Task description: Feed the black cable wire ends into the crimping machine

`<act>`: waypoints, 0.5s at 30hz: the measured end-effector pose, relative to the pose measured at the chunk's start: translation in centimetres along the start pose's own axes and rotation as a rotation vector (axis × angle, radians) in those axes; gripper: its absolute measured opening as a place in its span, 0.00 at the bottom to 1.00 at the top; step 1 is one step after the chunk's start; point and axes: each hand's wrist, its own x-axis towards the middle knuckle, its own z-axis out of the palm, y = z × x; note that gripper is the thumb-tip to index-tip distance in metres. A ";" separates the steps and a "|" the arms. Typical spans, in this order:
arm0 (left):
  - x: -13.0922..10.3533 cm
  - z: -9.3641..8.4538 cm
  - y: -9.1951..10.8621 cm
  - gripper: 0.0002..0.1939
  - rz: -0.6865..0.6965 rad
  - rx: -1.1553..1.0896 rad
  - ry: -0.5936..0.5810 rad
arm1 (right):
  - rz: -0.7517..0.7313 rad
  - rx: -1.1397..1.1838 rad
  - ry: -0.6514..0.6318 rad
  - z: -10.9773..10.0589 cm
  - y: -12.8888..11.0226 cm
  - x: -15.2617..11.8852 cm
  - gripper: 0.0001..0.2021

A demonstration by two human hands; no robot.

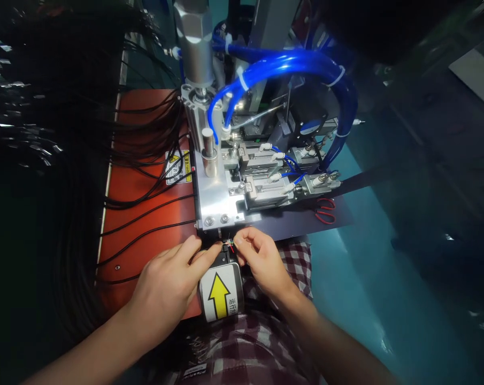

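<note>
Both hands meet at the near end of a metal pneumatic machine (215, 203), just in front of its plate. Thin coloured wires (231, 247), one of them red, show between my fingertips. My right hand (261, 259) pinches at these wires with thumb and forefinger, the other fingers curled. My left hand (171, 278) comes in from the other side, its forefinger stretched to the wires and the rest bent; what its fingers hold is hidden. Under the fingertips sits a small black fixture (224, 256). Nearer to me is a white label with a yellow arrow (219, 295).
Several black cables (145, 206) run leftward across an orange board (141, 248) into a dark bundle (61, 214). Blue air hoses (290, 61) arch over the machine's cylinders (266, 192). Red-handled scissors (325, 211) lie on the dark plate at the right.
</note>
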 end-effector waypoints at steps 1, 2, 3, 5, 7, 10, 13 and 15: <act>0.0 0.0 0.0 0.17 -0.003 -0.004 -0.002 | 0.003 0.020 -0.005 0.0 -0.1 0.0 0.09; -0.1 0.0 0.0 0.17 -0.004 -0.008 -0.003 | 0.000 0.025 -0.001 0.0 -0.2 0.0 0.09; -0.1 0.0 0.0 0.17 -0.005 -0.011 -0.002 | -0.003 0.022 0.003 0.0 -0.3 0.0 0.09; -0.1 0.0 -0.1 0.17 -0.008 -0.012 -0.002 | 0.000 0.013 0.009 0.0 -0.4 0.0 0.09; -0.1 0.0 -0.1 0.17 -0.011 -0.011 -0.005 | 0.011 0.015 0.001 0.0 -0.5 0.0 0.09; -0.2 -0.1 0.0 0.17 -0.011 -0.023 -0.005 | 0.013 0.017 -0.002 -0.1 -0.5 -0.1 0.10; -0.1 -0.1 0.0 0.17 -0.015 -0.027 0.000 | 0.015 0.015 -0.004 -0.1 -0.6 -0.1 0.10; -0.1 -0.1 0.1 0.17 -0.020 -0.022 0.001 | 0.008 0.006 -0.003 -0.1 -0.5 -0.1 0.09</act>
